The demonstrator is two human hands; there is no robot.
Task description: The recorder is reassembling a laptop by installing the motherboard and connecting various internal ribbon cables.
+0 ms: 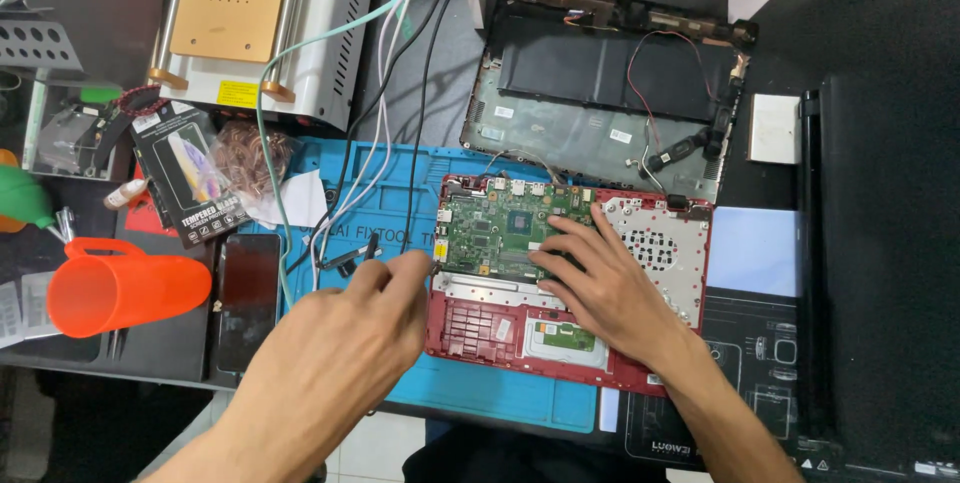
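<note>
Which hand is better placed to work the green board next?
Right, probably. The right hand already lies flat with its fingers on the green board in the red laptop shell. The left hand hovers over the blue mat, beside the shell.

The right hand (600,278) hides part of the green circuit board (500,228).

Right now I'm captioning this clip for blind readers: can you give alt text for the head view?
A person's right hand rests on the green circuit board of an opened red laptop lying on a blue work mat. The left hand holds a slim dark tool beside it.
</note>
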